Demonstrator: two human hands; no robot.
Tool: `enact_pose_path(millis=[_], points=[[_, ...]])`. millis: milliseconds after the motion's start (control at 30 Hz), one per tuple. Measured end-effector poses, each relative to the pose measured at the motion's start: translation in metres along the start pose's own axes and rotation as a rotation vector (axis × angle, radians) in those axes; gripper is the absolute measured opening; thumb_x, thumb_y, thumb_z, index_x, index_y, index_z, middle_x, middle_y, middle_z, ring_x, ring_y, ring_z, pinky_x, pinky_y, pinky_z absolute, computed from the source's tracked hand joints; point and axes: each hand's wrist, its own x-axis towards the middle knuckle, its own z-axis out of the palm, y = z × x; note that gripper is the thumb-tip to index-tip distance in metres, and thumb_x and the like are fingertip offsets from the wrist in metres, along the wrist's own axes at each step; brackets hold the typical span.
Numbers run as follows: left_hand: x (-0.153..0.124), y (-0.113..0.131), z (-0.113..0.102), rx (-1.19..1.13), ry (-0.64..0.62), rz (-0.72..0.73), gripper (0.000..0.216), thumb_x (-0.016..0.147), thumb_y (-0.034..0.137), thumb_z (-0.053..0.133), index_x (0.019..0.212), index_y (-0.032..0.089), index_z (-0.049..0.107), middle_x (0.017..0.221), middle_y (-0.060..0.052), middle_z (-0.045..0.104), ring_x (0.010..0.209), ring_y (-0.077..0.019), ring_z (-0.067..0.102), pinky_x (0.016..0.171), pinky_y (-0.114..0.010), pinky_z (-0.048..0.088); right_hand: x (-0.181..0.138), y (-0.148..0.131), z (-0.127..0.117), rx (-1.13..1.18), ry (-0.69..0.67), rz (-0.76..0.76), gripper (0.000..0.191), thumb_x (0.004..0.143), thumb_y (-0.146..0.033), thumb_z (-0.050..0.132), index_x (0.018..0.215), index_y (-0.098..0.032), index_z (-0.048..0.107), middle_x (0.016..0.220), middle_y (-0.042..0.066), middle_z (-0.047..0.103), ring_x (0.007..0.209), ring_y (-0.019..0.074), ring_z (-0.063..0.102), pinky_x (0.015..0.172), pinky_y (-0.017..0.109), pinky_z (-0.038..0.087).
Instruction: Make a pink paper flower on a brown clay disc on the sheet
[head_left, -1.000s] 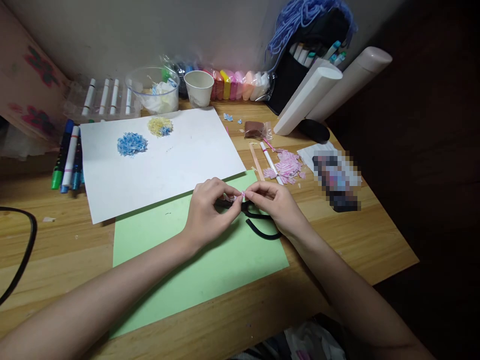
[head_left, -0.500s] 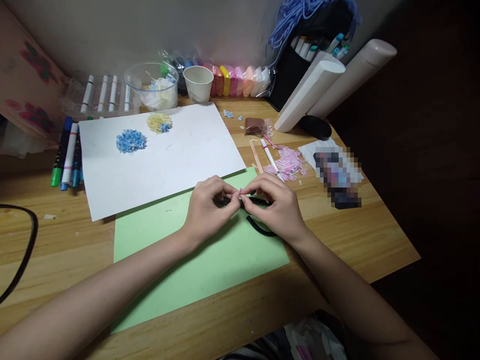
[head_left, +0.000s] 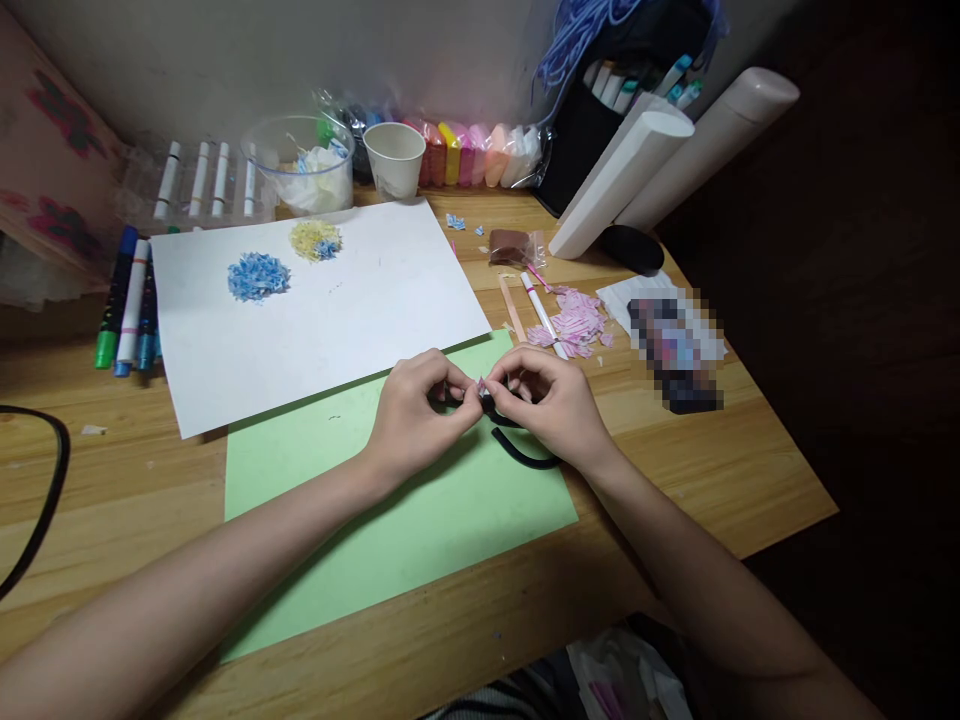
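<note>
My left hand (head_left: 420,412) and my right hand (head_left: 553,408) meet over the green sheet (head_left: 330,545), each closed in a pinch. Between their fingertips is a small pink paper scrap (head_left: 481,385), partly covered by the fingers. Beneath the hands lies a black looped handle (head_left: 521,458), which looks like part of a pair of scissors; the rest is hidden. Beyond my right hand, striped pink paper scraps (head_left: 579,318) lie in a loose heap beside a white marker (head_left: 541,312) and a flat wooden stick (head_left: 512,308).
A white sheet (head_left: 360,325) overlaps the green one and bears blue shreds (head_left: 259,277) and yellow shreds (head_left: 311,240). Behind stand a clear tub (head_left: 300,185), a paper cup (head_left: 395,165) and bagged coloured clay (head_left: 480,158). Two white cylinders (head_left: 622,180) lean at right.
My right fingertips have shifted slightly right, showing more of the pink scrap. My left hand keeps nearly the same pinch. The whole view has moved a little.
</note>
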Motion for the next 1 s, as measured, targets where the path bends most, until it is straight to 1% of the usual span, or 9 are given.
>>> enact_pose_path(millis=[133, 233, 400, 500, 633, 800, 900, 1000], points=[[-0.0004, -0.0004, 0.0000, -0.014, -0.010, -0.004, 0.015, 0.076, 0.018, 0.061, 0.062, 0.018, 0.056, 0.061, 0.001, 0.056, 0.057, -0.0107, 0.047, 0.054, -0.026, 0.037, -0.0017, -0.0010, -0.0008, -0.077, 0.018, -0.097, 0.003, 0.076, -0.018, 0.065, 0.074, -0.018, 0.062, 0.073, 0.000, 0.060, 0.059, 0.0103, 0.046, 0.052, 0.025, 0.036], [-0.0005, -0.0005, -0.0003, -0.021, -0.017, -0.006, 0.016, 0.077, 0.019, 0.061, 0.061, 0.018, 0.057, 0.061, 0.001, 0.056, 0.058, -0.0109, 0.047, 0.054, -0.026, 0.037, -0.0026, -0.0015, -0.0008, -0.139, 0.041, -0.169, 0.005, 0.077, -0.016, 0.063, 0.073, -0.019, 0.062, 0.072, 0.000, 0.060, 0.063, 0.0122, 0.049, 0.055, 0.026, 0.038], [-0.0003, 0.0001, 0.0000, -0.017, -0.021, 0.001, 0.016, 0.076, 0.018, 0.061, 0.061, 0.018, 0.057, 0.060, 0.001, 0.055, 0.057, -0.0106, 0.046, 0.054, -0.026, 0.037, -0.0028, -0.0010, 0.0003, -0.163, 0.055, -0.193, 0.009, 0.077, -0.013, 0.062, 0.071, -0.020, 0.061, 0.070, 0.000, 0.058, 0.064, 0.0127, 0.049, 0.057, 0.026, 0.039], [-0.0001, 0.0006, 0.0003, -0.006, -0.023, 0.008, 0.016, 0.076, 0.017, 0.061, 0.060, 0.018, 0.056, 0.059, 0.002, 0.054, 0.056, -0.0104, 0.046, 0.054, -0.026, 0.036, -0.0027, -0.0003, 0.0011, -0.141, 0.052, -0.168, 0.008, 0.076, -0.013, 0.062, 0.070, -0.019, 0.061, 0.069, -0.001, 0.057, 0.062, 0.0116, 0.047, 0.056, 0.026, 0.038], [-0.0001, 0.0013, -0.0001, -0.009, -0.011, -0.001, 0.016, 0.076, 0.017, 0.061, 0.061, 0.018, 0.057, 0.060, 0.002, 0.054, 0.056, -0.0105, 0.046, 0.054, -0.026, 0.037, -0.0016, 0.0001, 0.0010, -0.069, 0.042, -0.064, 0.007, 0.075, -0.014, 0.063, 0.069, -0.018, 0.061, 0.068, -0.001, 0.056, 0.058, 0.0100, 0.044, 0.053, 0.025, 0.035], [-0.0009, 0.0007, -0.0005, -0.047, 0.032, 0.034, 0.007, 0.077, 0.017, 0.063, 0.070, 0.018, 0.064, 0.067, 0.000, 0.057, 0.059, -0.0107, 0.048, 0.056, -0.026, 0.040, -0.0005, 0.0008, 0.0000, 0.038, 0.037, 0.042, 0.007, 0.075, -0.019, 0.063, 0.068, -0.016, 0.062, 0.065, -0.001, 0.055, 0.056, 0.0092, 0.042, 0.049, 0.024, 0.032], [-0.0012, -0.0004, 0.0000, -0.058, 0.044, 0.051, 0.003, 0.076, 0.016, 0.065, 0.074, 0.018, 0.066, 0.068, 0.000, 0.058, 0.059, -0.0104, 0.048, 0.057, -0.025, 0.041, -0.0006, 0.0007, 0.0001, 0.061, 0.033, 0.068, 0.007, 0.074, -0.019, 0.063, 0.068, -0.016, 0.062, 0.064, -0.001, 0.054, 0.055, 0.0088, 0.042, 0.049, 0.024, 0.031], [-0.0010, -0.0011, 0.0001, -0.067, 0.044, 0.063, 0.004, 0.075, 0.016, 0.065, 0.073, 0.018, 0.066, 0.067, 0.000, 0.059, 0.059, -0.0101, 0.048, 0.056, -0.024, 0.041, -0.0007, -0.0006, 0.0004, 0.064, 0.021, 0.069, 0.008, 0.074, -0.019, 0.063, 0.068, -0.016, 0.061, 0.064, -0.002, 0.055, 0.055, 0.0084, 0.041, 0.050, 0.024, 0.032]])
